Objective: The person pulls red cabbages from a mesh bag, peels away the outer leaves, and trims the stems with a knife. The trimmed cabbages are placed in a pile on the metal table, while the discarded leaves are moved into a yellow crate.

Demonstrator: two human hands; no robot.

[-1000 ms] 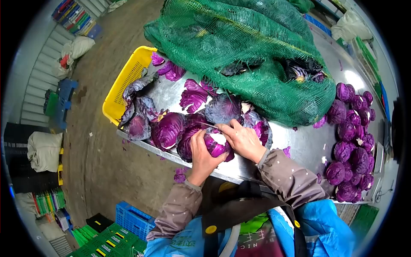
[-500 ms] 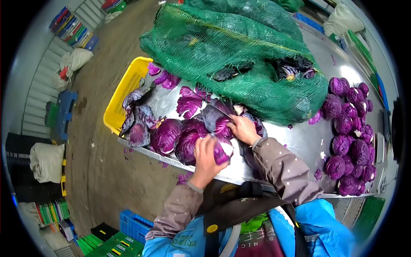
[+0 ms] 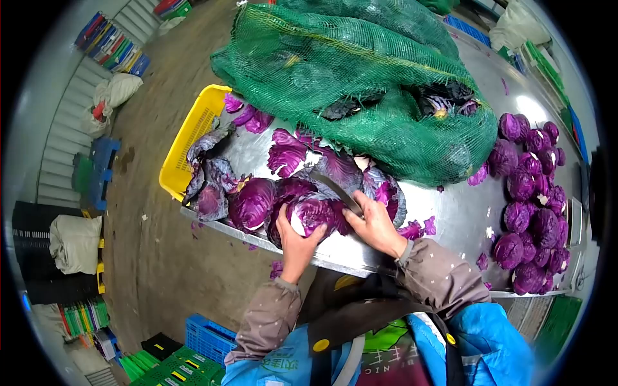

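My left hand (image 3: 298,243) is wrapped round a red cabbage (image 3: 313,216) near the front edge of the metal table (image 3: 444,212). A pale cut patch shows on the cabbage's left side. In my right hand (image 3: 375,225) is a knife (image 3: 335,188), its blade pointing up and left over the leaves, just right of the cabbage. The handle is mostly hidden by my fingers. Another red cabbage (image 3: 252,204) sits left of the held one. Loose purple cabbage leaves (image 3: 286,152) lie behind and around my hands.
A green mesh sack (image 3: 360,83) with cabbages lies across the table's back. Several trimmed red cabbages (image 3: 517,217) are grouped at the right. A yellow crate (image 3: 182,151) stands at the left end. Blue (image 3: 209,339) and green crates (image 3: 180,370) are on the floor below.
The cabbage in my left hand has turned and moved a little left, its pale patch now facing left. My right hand has shifted right and down with the knife, whose blade shows more clearly.
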